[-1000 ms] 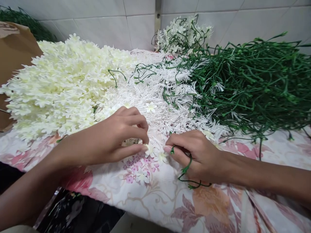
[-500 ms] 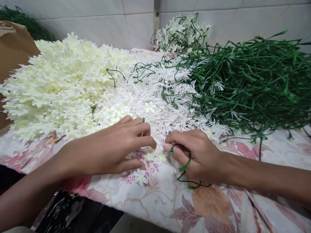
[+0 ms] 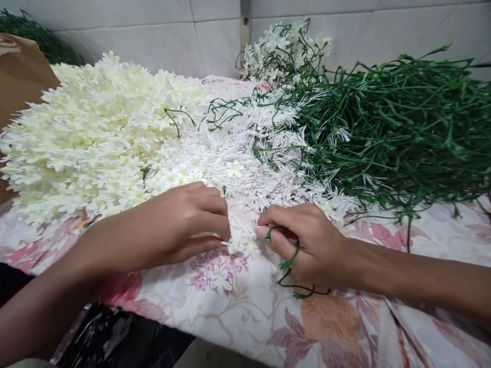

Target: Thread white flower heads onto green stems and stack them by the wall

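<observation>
"White cloth (image 3: pixel 245 317), printed with pink and orange blooms, is spread beneath a heap of white bristles (image 3: pixel 230 143). What is set around that heap?"

"To its right, a tangle of green stems (image 3: pixel 406 122) is piled. To its left, a mound of cream flowers (image 3: pixel 92 133) is massed, and behind it a small flowered bunch (image 3: pixel 284 53) is seen."

"And the hands?"

"Both are held just in front of the bristles, near each other but apart. The left hand (image 3: pixel 192 220) is curled, back turned up, with thumb and forefinger drawn close at their tips. The right hand (image 3: pixel 303 245) is folded, its thumb pressed toward the bent forefinger."

"Is anything gripped?"

"By the right hand, a slender green stem (image 3: pixel 287 264) is held, its forked end trailed below the hand, in front of the bristles. At the left fingertips, also in front of the bristles, a pale blossom (image 3: pixel 235 246) is met; whether it is pinched cannot be told. Nearer the cloth's front edge, a single loose blossom (image 3: pixel 220 280) is displayed."
</observation>
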A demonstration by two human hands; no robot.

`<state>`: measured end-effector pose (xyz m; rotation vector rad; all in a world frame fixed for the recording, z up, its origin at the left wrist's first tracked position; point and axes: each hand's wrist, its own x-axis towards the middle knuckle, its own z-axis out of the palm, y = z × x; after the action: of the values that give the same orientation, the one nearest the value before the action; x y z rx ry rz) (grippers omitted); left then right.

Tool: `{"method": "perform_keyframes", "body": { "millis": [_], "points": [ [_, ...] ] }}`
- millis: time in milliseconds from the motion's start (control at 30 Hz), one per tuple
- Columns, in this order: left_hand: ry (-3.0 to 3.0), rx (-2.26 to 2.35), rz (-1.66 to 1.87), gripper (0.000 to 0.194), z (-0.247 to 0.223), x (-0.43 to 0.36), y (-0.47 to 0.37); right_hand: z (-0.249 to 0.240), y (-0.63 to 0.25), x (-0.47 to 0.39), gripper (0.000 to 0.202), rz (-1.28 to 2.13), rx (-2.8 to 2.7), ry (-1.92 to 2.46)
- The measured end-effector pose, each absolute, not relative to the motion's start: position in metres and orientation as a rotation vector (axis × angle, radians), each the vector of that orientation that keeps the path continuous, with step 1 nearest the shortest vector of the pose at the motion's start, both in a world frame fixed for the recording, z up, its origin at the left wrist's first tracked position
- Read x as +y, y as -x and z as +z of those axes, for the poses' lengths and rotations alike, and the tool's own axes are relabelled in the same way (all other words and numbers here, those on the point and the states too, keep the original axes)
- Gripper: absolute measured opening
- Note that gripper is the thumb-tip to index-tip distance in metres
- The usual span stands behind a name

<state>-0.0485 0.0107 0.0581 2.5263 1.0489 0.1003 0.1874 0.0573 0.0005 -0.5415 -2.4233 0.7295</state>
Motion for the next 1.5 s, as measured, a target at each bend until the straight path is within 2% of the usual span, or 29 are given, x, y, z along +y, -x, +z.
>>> {"method": "perform_keyframes", "body": {
  "millis": [300,433,500,600,767,900,1067,1333,1500],
  "points": [
    [-2.583,1.060,-0.007,0.019,0.064,0.007,0.046,0.002,-0.186,0.056,0.009,0.786,-2.548,0.569],
    [-2.538,1.141,-0.098,0.005,0.064,0.003,0.049,0.002,-0.187,0.055,0.012,0.682,-2.657,0.605],
    [-2.522,1.154,-0.115,0.016,0.065,0.003,0.051,0.000,-0.187,0.055,0.014,0.671,-2.674,0.577],
    [-2.549,1.075,-0.084,0.025,0.064,0.004,0.050,-0.002,-0.187,0.056,0.015,0.696,-2.647,0.518],
    [-2.581,1.010,-0.075,0.011,0.061,0.006,0.040,-0.001,-0.186,0.057,0.016,0.717,-2.621,0.503],
    [-2.582,1.010,0.019,0.015,0.063,0.008,0.041,0.001,-0.187,0.055,0.008,0.689,-2.660,0.539],
    [-2.669,1.009,0.082,0.018,0.060,0.011,0.044,-0.001,-0.187,0.055,0.012,0.629,-2.750,0.522],
    [-2.648,1.038,0.104,0.028,0.055,0.013,0.045,0.002,-0.189,0.060,0.012,0.916,-2.679,0.497],
    [-2.747,1.023,0.233,0.022,0.054,0.012,0.042,0.008,-0.190,0.065,0.013,1.131,-2.652,0.475]
  ]
}}
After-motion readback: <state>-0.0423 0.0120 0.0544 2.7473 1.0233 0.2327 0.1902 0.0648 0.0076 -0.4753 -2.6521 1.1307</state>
